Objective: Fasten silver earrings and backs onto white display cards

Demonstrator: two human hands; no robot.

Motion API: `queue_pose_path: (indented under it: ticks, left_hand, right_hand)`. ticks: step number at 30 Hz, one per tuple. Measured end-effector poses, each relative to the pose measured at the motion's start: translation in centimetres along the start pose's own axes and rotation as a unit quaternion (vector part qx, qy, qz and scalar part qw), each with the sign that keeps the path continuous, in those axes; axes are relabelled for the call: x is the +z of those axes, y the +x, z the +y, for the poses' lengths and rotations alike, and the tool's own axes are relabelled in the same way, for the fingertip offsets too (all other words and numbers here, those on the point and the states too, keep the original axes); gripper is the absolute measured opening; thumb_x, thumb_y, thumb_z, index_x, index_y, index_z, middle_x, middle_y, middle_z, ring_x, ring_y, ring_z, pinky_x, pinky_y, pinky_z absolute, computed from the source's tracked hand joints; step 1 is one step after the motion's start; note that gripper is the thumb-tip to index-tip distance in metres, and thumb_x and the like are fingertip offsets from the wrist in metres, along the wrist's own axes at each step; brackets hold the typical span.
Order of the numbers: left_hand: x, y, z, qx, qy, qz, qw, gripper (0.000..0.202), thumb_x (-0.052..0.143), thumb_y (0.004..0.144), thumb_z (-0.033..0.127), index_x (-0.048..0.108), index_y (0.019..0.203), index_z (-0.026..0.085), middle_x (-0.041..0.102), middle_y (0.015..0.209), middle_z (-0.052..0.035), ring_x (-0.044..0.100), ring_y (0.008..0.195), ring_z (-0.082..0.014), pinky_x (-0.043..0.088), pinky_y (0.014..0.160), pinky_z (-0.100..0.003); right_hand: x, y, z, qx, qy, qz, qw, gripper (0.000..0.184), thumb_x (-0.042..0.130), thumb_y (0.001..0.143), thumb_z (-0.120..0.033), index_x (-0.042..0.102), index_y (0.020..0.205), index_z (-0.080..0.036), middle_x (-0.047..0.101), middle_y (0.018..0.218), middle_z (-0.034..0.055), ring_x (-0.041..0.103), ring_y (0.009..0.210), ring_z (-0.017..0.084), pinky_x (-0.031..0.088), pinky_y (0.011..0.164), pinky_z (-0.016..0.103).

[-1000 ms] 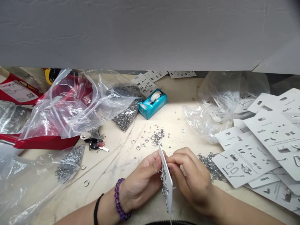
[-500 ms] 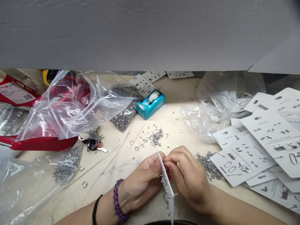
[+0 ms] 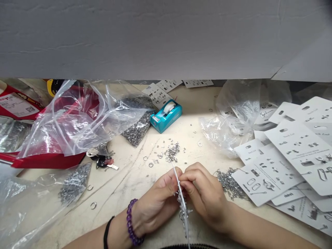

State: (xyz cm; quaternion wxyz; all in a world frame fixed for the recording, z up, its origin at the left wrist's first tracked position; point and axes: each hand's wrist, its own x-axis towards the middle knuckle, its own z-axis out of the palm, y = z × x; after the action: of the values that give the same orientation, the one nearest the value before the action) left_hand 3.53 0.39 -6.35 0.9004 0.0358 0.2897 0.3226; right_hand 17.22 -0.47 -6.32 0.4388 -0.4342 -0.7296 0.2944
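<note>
A white earring card (image 3: 182, 199) stands almost edge-on to me, with small metal earrings along its left face. My left hand (image 3: 157, 202) grips its upper part between thumb and fingers. On the card's other side, my right hand (image 3: 209, 199) is closed in a pinch against the card near its top; whatever its fingertips hold is hidden. Just beyond both hands lies a small heap of tiny silvery metal pieces (image 3: 173, 151), probably earring backs. Several loose rings, such as this hoop (image 3: 93, 205), are scattered to the left.
Stacked earring cards (image 3: 293, 138) fill the right side, beside a metal pile (image 3: 229, 183). A teal tape dispenser (image 3: 167, 117) stands behind the heap. Clear plastic bags (image 3: 64, 128), a red box (image 3: 52, 159) and keys (image 3: 103, 161) occupy the left. A grey-white panel (image 3: 155, 41) overhangs the table.
The card has turned slightly, so it appears even more edge-on. My right hand has shifted a little left against it, and the left hand keeps its grip.
</note>
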Motion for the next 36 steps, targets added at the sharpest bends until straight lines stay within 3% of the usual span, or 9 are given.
queue_pose_path:
  ticks: [6, 13, 22, 25, 28, 30, 33, 35, 36]
  left_hand:
    - [-0.2, 0.1, 0.0, 0.006, -0.030, -0.018, 0.999, 0.013, 0.064, 0.072, 0.013, 0.051, 0.070, 0.014, 0.050, 0.063, 0.0023, 0.048, 0.060, -0.0065, 0.039, 0.062, -0.017]
    - [-0.8, 0.2, -0.2, 0.004, -0.051, -0.033, 0.998, 0.011, 0.060, 0.074, 0.009, 0.051, 0.072, 0.014, 0.050, 0.063, 0.0024, 0.049, 0.060, -0.0051, 0.039, 0.062, -0.015]
    - [-0.7, 0.3, -0.6, 0.025, 0.027, -0.009, 0.999, 0.020, 0.062, 0.073, 0.013, 0.044, 0.065, 0.014, 0.046, 0.062, 0.0026, 0.043, 0.059, -0.0059, 0.037, 0.059, -0.016]
    - [-0.7, 0.3, -0.7, 0.034, 0.061, -0.010, 0.997, 0.021, 0.064, 0.073, 0.017, 0.044, 0.064, 0.014, 0.044, 0.062, 0.0031, 0.041, 0.057, -0.0051, 0.035, 0.057, -0.016]
    - [-0.6, 0.3, -0.6, 0.041, 0.136, -0.034, 0.989, 0.020, 0.061, 0.076, 0.027, 0.048, 0.071, 0.014, 0.044, 0.063, 0.0027, 0.041, 0.057, -0.0060, 0.035, 0.058, -0.018]
    - [-0.3, 0.0, -0.3, 0.071, 0.196, -0.059, 0.976, 0.021, 0.059, 0.077, 0.034, 0.048, 0.076, 0.016, 0.044, 0.064, 0.0032, 0.040, 0.056, -0.0063, 0.035, 0.057, -0.019]
    - [1.2, -1.4, 0.4, 0.133, 0.324, -0.085, 0.933, 0.022, 0.057, 0.078, 0.037, 0.047, 0.079, 0.018, 0.046, 0.067, 0.0033, 0.041, 0.058, -0.0067, 0.035, 0.057, -0.019]
    - [2.8, -2.5, 0.8, 0.149, 0.458, -0.089, 0.872, 0.020, 0.055, 0.080, 0.036, 0.047, 0.079, 0.017, 0.048, 0.071, 0.0021, 0.043, 0.062, -0.0075, 0.036, 0.058, -0.020]
    - [3.7, -3.0, 0.9, 0.148, 0.533, -0.093, 0.828, 0.018, 0.054, 0.081, 0.035, 0.048, 0.079, 0.017, 0.050, 0.074, 0.0010, 0.045, 0.064, -0.0081, 0.037, 0.059, -0.020]
  right_hand:
    - [-0.7, 0.3, 0.5, 0.016, 0.036, -0.020, 0.999, 0.013, 0.049, 0.083, -0.010, 0.054, 0.093, -0.018, 0.057, 0.082, 0.0023, 0.055, 0.076, 0.012, 0.049, 0.066, 0.024]
    - [-0.7, 0.5, 0.4, 0.013, 0.033, -0.014, 0.999, 0.010, 0.051, 0.082, -0.010, 0.056, 0.087, -0.016, 0.057, 0.077, 0.0020, 0.055, 0.069, 0.010, 0.048, 0.061, 0.022]
    - [-0.2, 0.2, 0.4, 0.039, 0.036, -0.027, 0.998, 0.009, 0.047, 0.083, -0.013, 0.054, 0.079, -0.016, 0.053, 0.072, 0.0011, 0.052, 0.064, 0.010, 0.044, 0.056, 0.022]
    - [-1.1, 0.6, 0.0, 0.031, 0.021, -0.065, 0.997, 0.010, 0.046, 0.085, -0.015, 0.055, 0.079, -0.016, 0.056, 0.072, 0.0017, 0.053, 0.065, 0.010, 0.045, 0.058, 0.022]
    - [-3.7, 1.5, -0.8, -0.016, -0.050, -0.151, 0.987, 0.012, 0.047, 0.086, -0.018, 0.058, 0.083, -0.016, 0.058, 0.075, 0.0025, 0.054, 0.066, 0.011, 0.045, 0.058, 0.023]
    - [-6.2, 2.3, -1.2, -0.036, -0.116, -0.160, 0.980, 0.015, 0.045, 0.088, -0.021, 0.059, 0.085, -0.016, 0.060, 0.076, 0.0030, 0.055, 0.068, 0.012, 0.044, 0.059, 0.024]
    - [-9.7, 3.3, -0.7, 0.004, -0.245, -0.075, 0.967, 0.024, 0.039, 0.091, -0.024, 0.060, 0.084, -0.014, 0.061, 0.077, 0.0051, 0.056, 0.068, 0.014, 0.044, 0.057, 0.025]
    - [-11.2, 3.7, 0.1, 0.068, -0.368, -0.061, 0.925, 0.024, 0.040, 0.090, -0.025, 0.061, 0.085, -0.016, 0.062, 0.084, 0.0059, 0.057, 0.070, 0.016, 0.042, 0.054, 0.027]
    - [-11.7, 3.8, 0.6, 0.103, -0.412, -0.069, 0.903, 0.022, 0.041, 0.088, -0.024, 0.062, 0.087, -0.016, 0.062, 0.088, 0.0060, 0.057, 0.071, 0.018, 0.040, 0.053, 0.028]
